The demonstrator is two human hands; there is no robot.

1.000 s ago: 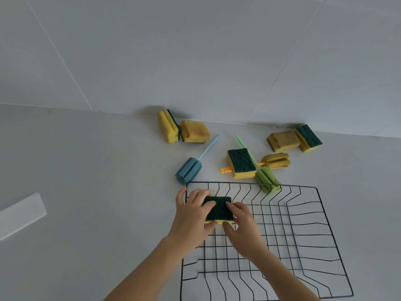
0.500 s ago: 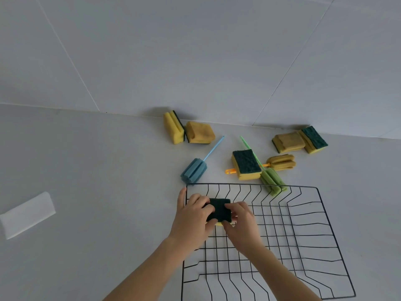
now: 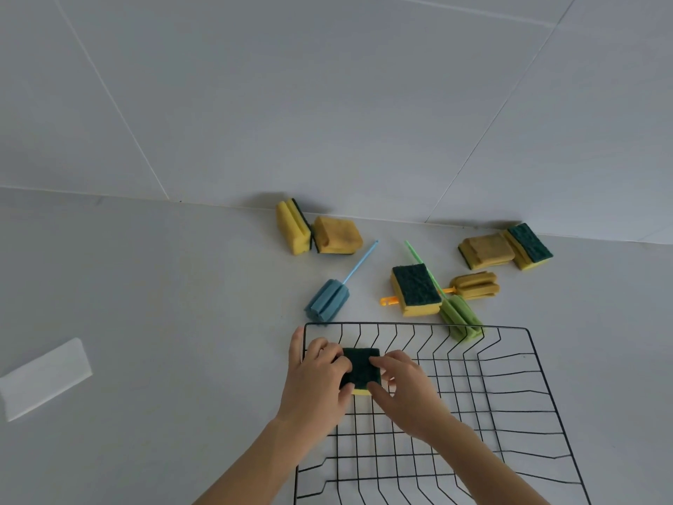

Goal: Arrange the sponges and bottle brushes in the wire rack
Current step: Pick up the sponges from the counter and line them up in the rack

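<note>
A black wire rack (image 3: 539,388) lies on the grey counter. In its far left corner my left hand (image 3: 317,384) and my right hand (image 3: 408,391) both grip a yellow sponge with a dark green pad (image 3: 360,366). Beyond the rack lie a blue bottle brush (image 3: 327,300), a green bottle brush (image 3: 460,317), an orange-handled brush with a tan head (image 3: 473,284) and another green-topped sponge (image 3: 415,289). Two sponges (image 3: 317,233) rest by the wall on the left, and two more sponges (image 3: 506,247) sit on the right.
A white tiled wall (image 3: 327,103) rises right behind the counter. A pale rectangular patch (image 3: 43,377) shows on the counter at far left.
Both hands stay on the sponge in the rack's corner; the fingers have closed in over it slightly. The view has shifted a little.
</note>
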